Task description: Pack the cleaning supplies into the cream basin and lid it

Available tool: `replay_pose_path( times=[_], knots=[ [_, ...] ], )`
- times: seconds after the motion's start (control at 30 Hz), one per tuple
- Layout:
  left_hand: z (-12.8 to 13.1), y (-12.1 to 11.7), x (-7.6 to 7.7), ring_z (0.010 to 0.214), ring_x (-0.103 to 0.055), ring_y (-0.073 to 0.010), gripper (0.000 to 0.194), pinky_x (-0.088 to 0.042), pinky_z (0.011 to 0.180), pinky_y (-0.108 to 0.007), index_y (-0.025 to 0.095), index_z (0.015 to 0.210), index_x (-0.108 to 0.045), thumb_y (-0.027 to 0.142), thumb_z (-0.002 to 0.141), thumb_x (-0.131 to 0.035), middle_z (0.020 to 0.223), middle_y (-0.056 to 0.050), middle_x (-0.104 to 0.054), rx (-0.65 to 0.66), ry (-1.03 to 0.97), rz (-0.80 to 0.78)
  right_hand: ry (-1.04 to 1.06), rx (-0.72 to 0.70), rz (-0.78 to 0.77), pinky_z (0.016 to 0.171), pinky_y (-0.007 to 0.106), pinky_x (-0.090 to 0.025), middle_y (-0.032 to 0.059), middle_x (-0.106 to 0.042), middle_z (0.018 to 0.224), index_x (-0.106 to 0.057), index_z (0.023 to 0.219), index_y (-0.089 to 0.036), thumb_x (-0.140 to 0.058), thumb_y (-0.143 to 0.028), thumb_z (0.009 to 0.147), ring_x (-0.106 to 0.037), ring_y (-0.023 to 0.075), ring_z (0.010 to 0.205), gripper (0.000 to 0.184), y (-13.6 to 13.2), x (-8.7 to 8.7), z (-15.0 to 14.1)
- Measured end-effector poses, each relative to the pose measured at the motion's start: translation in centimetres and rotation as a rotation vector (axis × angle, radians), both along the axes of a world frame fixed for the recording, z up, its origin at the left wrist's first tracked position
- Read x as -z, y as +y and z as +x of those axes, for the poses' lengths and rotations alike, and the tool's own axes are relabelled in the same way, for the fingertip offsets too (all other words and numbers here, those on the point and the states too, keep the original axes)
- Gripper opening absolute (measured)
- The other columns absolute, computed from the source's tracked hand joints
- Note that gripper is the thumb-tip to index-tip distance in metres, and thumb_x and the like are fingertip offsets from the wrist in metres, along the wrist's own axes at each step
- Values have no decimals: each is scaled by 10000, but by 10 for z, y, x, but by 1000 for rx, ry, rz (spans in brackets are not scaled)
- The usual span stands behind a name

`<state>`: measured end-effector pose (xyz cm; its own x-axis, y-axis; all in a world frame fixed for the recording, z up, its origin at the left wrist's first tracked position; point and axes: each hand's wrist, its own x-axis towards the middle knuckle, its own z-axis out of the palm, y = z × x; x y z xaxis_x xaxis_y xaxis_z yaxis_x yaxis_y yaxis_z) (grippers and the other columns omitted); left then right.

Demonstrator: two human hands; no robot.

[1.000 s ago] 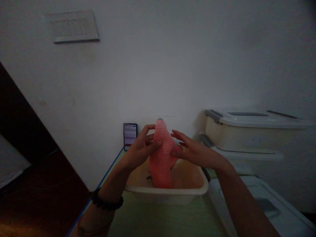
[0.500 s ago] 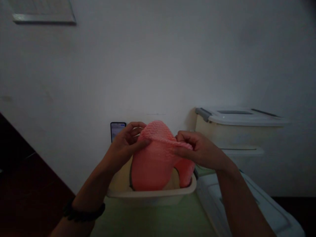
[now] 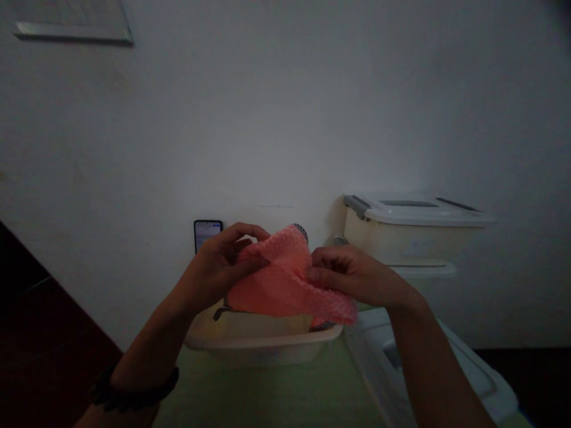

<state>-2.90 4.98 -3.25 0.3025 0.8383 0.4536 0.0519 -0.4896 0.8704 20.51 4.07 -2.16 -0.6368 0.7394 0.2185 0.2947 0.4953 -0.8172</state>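
A pink fleece towel (image 3: 276, 285) with dark edging hangs bunched between my two hands, over an open plastic box (image 3: 267, 351). My left hand (image 3: 223, 261) pinches its upper left part, thumb in front and fingers behind. At the towel's right side, my right hand (image 3: 343, 270) has its fingers curled closed on the fabric. Below the left hand a small dark loop sticks out from the towel's lower edge. A checked dark-and-white patch shows at its top and another at the lower right. The towel hides much of the box's inside.
Behind my left hand a phone (image 3: 207, 235) leans against the wall. Lidded storage boxes (image 3: 405, 238) stand at the right. A loose pale lid (image 3: 473, 362) lies under my right forearm, on the green tabletop (image 3: 267, 398).
The towel has been lifted and crumpled, its lower edge rising in the box. The upper fold has shifted, its right end now drooping outward. Both hands still hold it.
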Motion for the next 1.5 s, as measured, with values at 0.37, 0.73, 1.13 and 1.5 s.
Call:
replay_pose_path(
  times=[0.37,0.73,1.13,1.5],
  knots=[
    [-15,9,-1,687,-570,-130,432,-446,583,-227,211,1092,-526,301,710,-708,727,27,-597,48,292,-159,446,111,5,481,186,-311,-58,-412,674,-460,787,-206,-639,-258,777,-380,65,563,186,10,14,-5],
    [-26,-7,-7,891,-615,-180,653,-516,695,-284,318,1331,-384,215,749,-661,1348,-132,-451,299,296,-144,141,163,215,679,247,-427,-1,-609,807,-623,863,-198,-633,-290,795,-550,120,745,115,-4,4,-16],
    [-11,-5,-5,687,-622,-144,634,-481,586,-225,255,1313,-415,190,734,-666,788,2,-668,267,221,-221,330,125,85,501,184,-371,-35,-480,861,-454,907,-237,-693,-252,743,-468,59,607,290,-11,10,-27],
    [-35,7,-10,503,-464,-74,119,-356,429,-151,189,811,-632,287,751,-663,632,29,-549,-83,-168,-113,-122,177,181,502,231,-299,-43,-448,636,-600,851,-188,-628,-405,785,-401,95,574,228,0,-1,4]
  ],
)
